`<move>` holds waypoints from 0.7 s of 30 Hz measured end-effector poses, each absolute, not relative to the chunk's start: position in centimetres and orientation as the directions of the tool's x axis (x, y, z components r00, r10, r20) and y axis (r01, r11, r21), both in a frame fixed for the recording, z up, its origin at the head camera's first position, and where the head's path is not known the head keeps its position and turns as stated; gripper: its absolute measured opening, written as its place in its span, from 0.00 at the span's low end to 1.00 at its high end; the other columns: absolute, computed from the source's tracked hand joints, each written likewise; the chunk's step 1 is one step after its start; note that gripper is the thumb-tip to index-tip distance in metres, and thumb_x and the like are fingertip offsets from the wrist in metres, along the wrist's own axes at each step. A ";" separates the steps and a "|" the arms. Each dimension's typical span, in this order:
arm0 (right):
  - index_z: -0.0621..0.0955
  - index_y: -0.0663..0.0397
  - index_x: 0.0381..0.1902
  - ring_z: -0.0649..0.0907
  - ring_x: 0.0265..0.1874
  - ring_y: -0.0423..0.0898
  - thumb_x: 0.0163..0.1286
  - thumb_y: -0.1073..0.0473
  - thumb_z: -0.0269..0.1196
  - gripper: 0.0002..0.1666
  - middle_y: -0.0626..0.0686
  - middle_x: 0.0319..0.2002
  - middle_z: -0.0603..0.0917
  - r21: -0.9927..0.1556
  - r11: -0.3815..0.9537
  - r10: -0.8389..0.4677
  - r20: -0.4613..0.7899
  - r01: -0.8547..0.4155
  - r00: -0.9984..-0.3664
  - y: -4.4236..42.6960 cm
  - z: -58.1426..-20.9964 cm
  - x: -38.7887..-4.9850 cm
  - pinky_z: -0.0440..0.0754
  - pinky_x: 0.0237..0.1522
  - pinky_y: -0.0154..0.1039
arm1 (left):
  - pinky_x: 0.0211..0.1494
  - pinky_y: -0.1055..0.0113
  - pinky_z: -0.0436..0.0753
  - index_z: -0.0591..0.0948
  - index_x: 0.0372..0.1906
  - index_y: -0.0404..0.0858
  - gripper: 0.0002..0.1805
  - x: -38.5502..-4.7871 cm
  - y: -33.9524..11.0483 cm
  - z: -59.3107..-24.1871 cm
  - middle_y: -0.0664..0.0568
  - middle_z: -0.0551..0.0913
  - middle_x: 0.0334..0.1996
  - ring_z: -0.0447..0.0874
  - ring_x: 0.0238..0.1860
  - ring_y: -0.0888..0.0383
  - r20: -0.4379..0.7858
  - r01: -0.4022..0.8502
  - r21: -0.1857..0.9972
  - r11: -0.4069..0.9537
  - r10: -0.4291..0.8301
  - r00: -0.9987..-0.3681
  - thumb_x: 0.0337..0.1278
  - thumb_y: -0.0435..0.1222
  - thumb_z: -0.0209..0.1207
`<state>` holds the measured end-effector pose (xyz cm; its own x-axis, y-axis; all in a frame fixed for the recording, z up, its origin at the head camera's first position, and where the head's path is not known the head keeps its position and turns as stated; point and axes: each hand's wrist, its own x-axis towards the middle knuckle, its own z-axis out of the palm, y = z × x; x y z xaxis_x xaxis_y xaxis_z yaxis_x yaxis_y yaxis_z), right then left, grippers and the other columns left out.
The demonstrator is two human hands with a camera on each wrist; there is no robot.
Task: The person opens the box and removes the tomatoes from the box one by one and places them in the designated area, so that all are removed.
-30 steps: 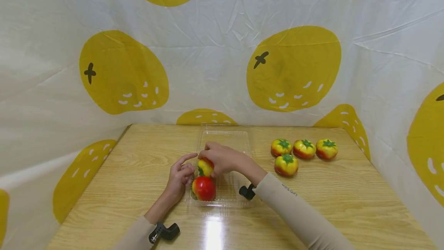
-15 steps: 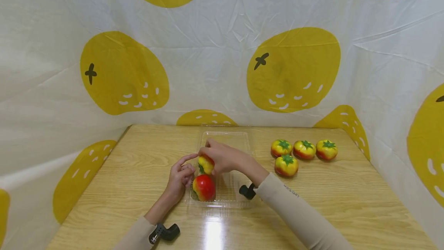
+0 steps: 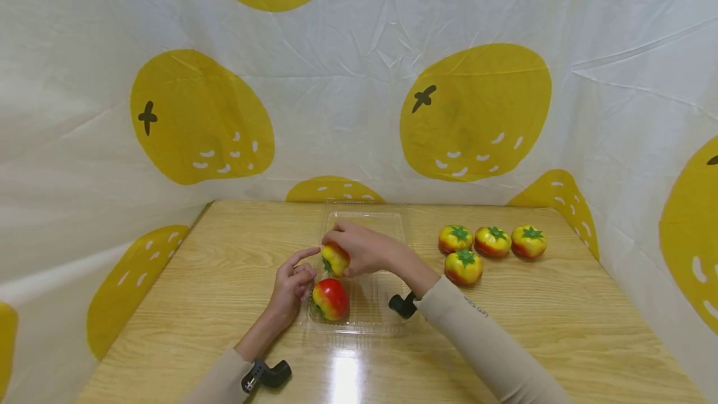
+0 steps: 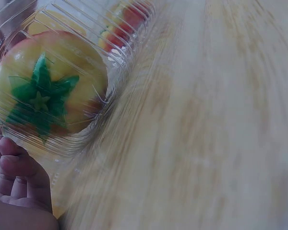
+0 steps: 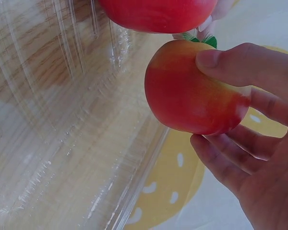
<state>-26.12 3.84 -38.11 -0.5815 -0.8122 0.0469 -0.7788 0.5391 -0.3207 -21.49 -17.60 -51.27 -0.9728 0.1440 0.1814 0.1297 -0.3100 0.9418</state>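
Observation:
A red-and-yellow tomato with a green leafy top, apparently artificial, is in my right hand (image 3: 364,253). In the right wrist view, thumb and fingers grip this tomato (image 5: 194,91) at the far left of a clear plastic container (image 3: 373,328). Nearer me, a second tomato (image 3: 331,299) lies on its side in the container, its leafy top (image 4: 41,100) against the left wall. My left hand (image 3: 288,285) is at the container's left edge. Its index finger reaches straight towards the rim, and the other fingers are loosely bent.
Several similar tomatoes (image 3: 463,267) stand leaf-side up on the wooden table (image 3: 533,323), right of the container. The container's lid (image 3: 364,217) lies folded back behind it. A white curtain (image 3: 336,98) with large yellow fruit prints encloses the table.
The gripped tomato has shifted slightly right and away from me with my right hand. The nearer tomato has turned and moved a little away from me. My left hand has stayed put.

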 end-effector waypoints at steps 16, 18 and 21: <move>0.77 0.52 0.64 0.81 0.50 0.47 0.56 0.63 0.76 0.37 0.53 0.57 0.79 -0.320 0.545 -0.808 0.050 -0.775 -0.588 4.4 -37.7 -26.2 0.83 0.56 0.43 | 0.16 0.71 0.60 0.67 0.70 0.24 0.27 -21.6 -17.5 -51.3 0.58 0.76 0.21 0.65 0.14 0.64 0.189 0.138 0.942 -0.306 0.142 -0.972 0.67 0.24 0.49; 0.77 0.53 0.64 0.81 0.50 0.47 0.57 0.62 0.76 0.37 0.53 0.56 0.79 -0.330 0.538 -0.809 0.059 -0.776 -0.585 4.5 -37.6 -26.1 0.83 0.56 0.43 | 0.16 0.71 0.59 0.67 0.70 0.24 0.26 -21.5 -17.5 -51.3 0.58 0.75 0.20 0.65 0.14 0.64 0.190 0.140 0.941 -0.309 0.139 -0.972 0.67 0.24 0.50; 0.76 0.53 0.64 0.81 0.50 0.47 0.57 0.63 0.76 0.37 0.54 0.57 0.78 -0.347 0.526 -0.809 0.076 -0.776 -0.582 4.7 -37.5 -26.0 0.83 0.56 0.43 | 0.16 0.72 0.61 0.67 0.69 0.24 0.26 -21.5 -17.5 -51.3 0.58 0.75 0.20 0.66 0.14 0.65 0.193 0.141 0.938 -0.316 0.139 -0.971 0.67 0.24 0.50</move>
